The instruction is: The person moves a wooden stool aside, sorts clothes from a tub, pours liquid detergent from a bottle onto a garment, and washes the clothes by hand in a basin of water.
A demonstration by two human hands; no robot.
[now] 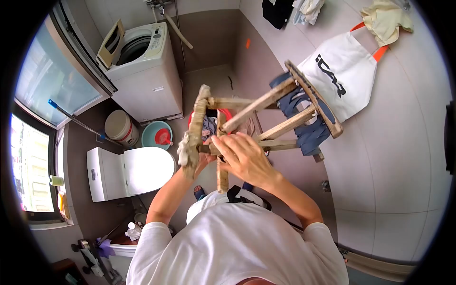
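Observation:
A wooden folding stool (270, 102) with dark blue straps for a seat (313, 135) is held up sideways in front of me, its seat end to the right. Pale wrapping covers one leg bar (194, 126) at the left end. My right hand (247, 159) is on the lower wooden bars, fingers bent over them near a joint. Behind the wrapped bar, my left hand (205, 160) grips the same end from below; most of its fingers are hidden by the wood.
A washing machine (145, 76) with its lid up stands at the back left. Nearer are a white toilet (147, 171), a bucket (121, 127) and a teal basin (151, 134) holding a red scoop (164, 137). A red basin of clothes (209, 127) lies beyond the stool. A white bag (339, 71) hangs at right.

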